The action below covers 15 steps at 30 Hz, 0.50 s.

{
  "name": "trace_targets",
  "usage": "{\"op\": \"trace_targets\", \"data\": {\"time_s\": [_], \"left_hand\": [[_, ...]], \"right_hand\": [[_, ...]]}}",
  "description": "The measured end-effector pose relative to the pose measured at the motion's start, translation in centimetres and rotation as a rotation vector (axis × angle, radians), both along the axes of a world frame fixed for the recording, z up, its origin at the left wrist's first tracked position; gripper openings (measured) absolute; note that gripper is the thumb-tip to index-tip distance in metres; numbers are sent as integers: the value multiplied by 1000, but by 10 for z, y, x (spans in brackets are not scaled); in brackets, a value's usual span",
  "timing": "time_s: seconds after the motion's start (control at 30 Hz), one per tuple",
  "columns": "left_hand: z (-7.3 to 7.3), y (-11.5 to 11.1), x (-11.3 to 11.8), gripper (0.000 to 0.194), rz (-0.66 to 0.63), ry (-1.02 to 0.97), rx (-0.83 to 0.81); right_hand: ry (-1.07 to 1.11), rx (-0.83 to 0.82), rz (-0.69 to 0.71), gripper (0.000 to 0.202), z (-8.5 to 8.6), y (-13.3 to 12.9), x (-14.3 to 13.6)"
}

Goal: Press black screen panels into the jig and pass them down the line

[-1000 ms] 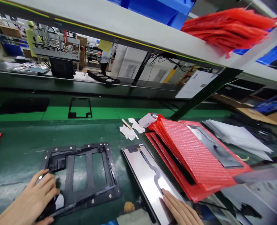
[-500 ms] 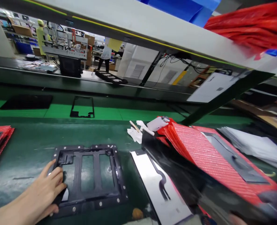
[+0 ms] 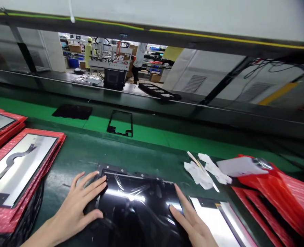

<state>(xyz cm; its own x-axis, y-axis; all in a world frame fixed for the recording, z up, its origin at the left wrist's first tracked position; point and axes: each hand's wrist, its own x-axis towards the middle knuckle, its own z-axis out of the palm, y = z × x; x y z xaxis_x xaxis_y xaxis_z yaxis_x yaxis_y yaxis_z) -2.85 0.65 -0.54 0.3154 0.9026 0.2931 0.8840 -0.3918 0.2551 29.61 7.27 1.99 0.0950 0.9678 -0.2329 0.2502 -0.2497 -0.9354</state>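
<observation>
A glossy black display panel (image 3: 138, 209) with shiny film on its face lies over the black frame fixture (image 3: 123, 171), whose back rim with pale studs shows behind it. My left hand (image 3: 74, 206) rests at the left edge of panel and fixture, fingers stretched and spread. At the panel's right edge, my right hand (image 3: 193, 223) grips it, thumb on top and fingers along the side. Beside that hand lies a silver-backed panel (image 3: 216, 219), partly cut off below. Whether the display panel sits fully inside the fixture cannot be seen.
Red bubble-wrap bags (image 3: 56, 144) at left carry another silver-backed panel (image 3: 36, 151). White tissue scraps (image 3: 200, 175), a white bottle (image 3: 236, 167) and more red bags (image 3: 282, 195) lie to the right. A thin black frame (image 3: 119, 122) and a black plate (image 3: 72, 111) rest on the green strip.
The black panel, blurred at the right before, now covers the fixture. My right hand has come in on its right edge; my left hand has spread its fingers. The view has swung left.
</observation>
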Motion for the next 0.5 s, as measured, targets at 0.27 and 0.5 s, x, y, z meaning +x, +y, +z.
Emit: {"op": "trace_targets", "data": {"time_s": [0.27, 0.5], "left_hand": [[-11, 6, -7, 64, 12, 107, 9], [-12, 5, -7, 64, 26, 94, -44]], "right_hand": [[30, -41, -13, 77, -1, 13, -11], [12, -105, 3, 74, 6, 12, -17]]}}
